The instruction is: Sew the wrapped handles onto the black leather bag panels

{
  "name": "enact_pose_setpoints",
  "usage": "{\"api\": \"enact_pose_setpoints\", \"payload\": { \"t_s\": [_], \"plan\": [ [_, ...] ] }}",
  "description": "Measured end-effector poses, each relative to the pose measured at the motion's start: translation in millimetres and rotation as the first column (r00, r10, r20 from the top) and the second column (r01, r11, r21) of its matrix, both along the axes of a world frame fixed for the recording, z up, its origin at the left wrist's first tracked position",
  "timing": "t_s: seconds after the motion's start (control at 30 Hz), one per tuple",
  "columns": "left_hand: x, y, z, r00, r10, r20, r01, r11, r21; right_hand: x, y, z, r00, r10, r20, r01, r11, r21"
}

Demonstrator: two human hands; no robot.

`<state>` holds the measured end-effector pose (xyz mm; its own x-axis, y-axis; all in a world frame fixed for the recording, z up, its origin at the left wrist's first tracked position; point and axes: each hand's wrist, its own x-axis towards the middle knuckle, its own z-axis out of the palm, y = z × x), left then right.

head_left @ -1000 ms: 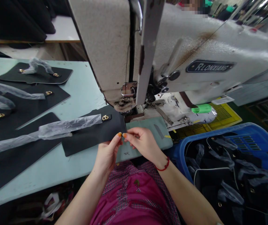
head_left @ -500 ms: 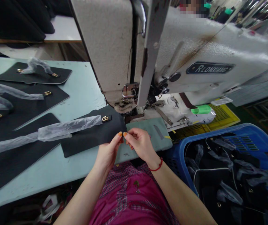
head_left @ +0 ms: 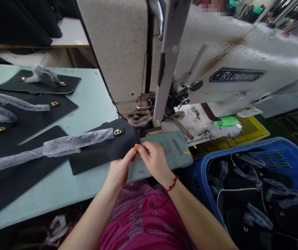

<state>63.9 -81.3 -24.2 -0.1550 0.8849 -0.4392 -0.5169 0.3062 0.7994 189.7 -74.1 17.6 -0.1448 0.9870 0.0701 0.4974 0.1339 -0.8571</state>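
A black leather-like panel (head_left: 94, 160) lies on the pale table with its right end at the sewing machine (head_left: 135, 118). On it is a handle strap wrapped in clear plastic (head_left: 78, 140), fixed by a gold-coloured metal fitting (head_left: 117, 132). My left hand (head_left: 120, 170) pinches the panel's near right corner between thumb and fingers. Against it, thumb tip to thumb tip, my right hand (head_left: 154, 161) is closed on the same edge. The fingers hide the exact spot they grip, and the needle area is partly hidden by the machine head.
More black panels with wrapped straps (head_left: 29, 107) overlap on the left of the table (head_left: 91, 83). A blue basket (head_left: 203, 170) full of black pieces stands at the right, with a yellow crate (head_left: 258, 128) behind it. A green cylinder (head_left: 225, 121) sits beside the machine bed.
My right hand has shifted slightly left and up, closing the small gap to my left thumb. The panel stays in place; the view has moved slightly.
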Motion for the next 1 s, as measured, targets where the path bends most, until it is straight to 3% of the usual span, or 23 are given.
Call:
{"api": "enact_pose_setpoints", "payload": {
  "t_s": [0.13,0.2,0.23,0.3,0.37,0.47,0.53,0.6,0.67,0.73,0.83,0.9,1.0],
  "plan": [
    [-14,-22,-4.8,0.966,-0.222,-0.132,0.228,0.973,0.027,1,1,-7.4,0.999,0.010,0.034,-0.011,1.000,0.020],
    [-33,-44,-8.5,0.894,-0.291,-0.339,0.329,0.942,0.059,3,3,-12.1,0.999,0.014,0.036,-0.014,1.000,0.013],
    [-45,-55,-10.5,0.834,-0.241,-0.496,0.336,0.935,0.111,4,3,-14.4,0.999,0.016,0.030,-0.016,1.000,0.009],
    [-73,-67,-14.4,0.629,0.008,-0.777,0.359,0.884,0.299,5,5,-18.2,1.000,0.015,0.014,-0.015,1.000,0.006],
    [-100,-64,-17.9,0.386,0.212,-0.898,0.455,0.803,0.385,5,5,-20.4,1.000,0.011,0.001,-0.011,1.000,0.005],
    [-127,-29,-20.1,0.110,0.230,-0.967,0.606,0.756,0.249,4,4,-21.8,1.000,0.005,-0.012,-0.005,1.000,0.003],
    [-134,6,-18.4,0.009,0.183,-0.983,0.692,0.709,0.138,4,4,-22.5,1.000,-0.002,-0.021,0.002,1.000,0.009],
    [-133,42,-13.9,-0.018,0.152,-0.988,0.785,0.615,0.080,3,4,-23.8,1.000,-0.001,-0.031,0.002,1.000,0.011],
    [-127,73,-7.3,0.008,0.134,-0.991,0.847,0.526,0.078,3,5,-25.1,0.999,-0.001,-0.040,0.002,1.000,0.007],
    [-119,96,0.8,0.073,0.085,-0.994,0.866,0.489,0.106,4,5,-25.8,0.999,-0.006,-0.048,0.006,1.000,0.003],
    [-109,113,15.3,0.173,-0.086,-0.981,0.878,0.464,0.114,4,5,-24.2,0.998,-0.020,-0.064,0.020,1.000,0.006],
    [-108,116,25.9,0.179,-0.178,-0.968,0.877,0.474,0.075,4,4,-21.9,0.997,-0.028,-0.072,0.029,1.000,0.005],
    [-111,117,41.8,0.140,-0.218,-0.966,0.855,0.518,0.007,2,3,-19.7,0.993,-0.028,-0.111,0.026,0.999,-0.022]
  ]
}}
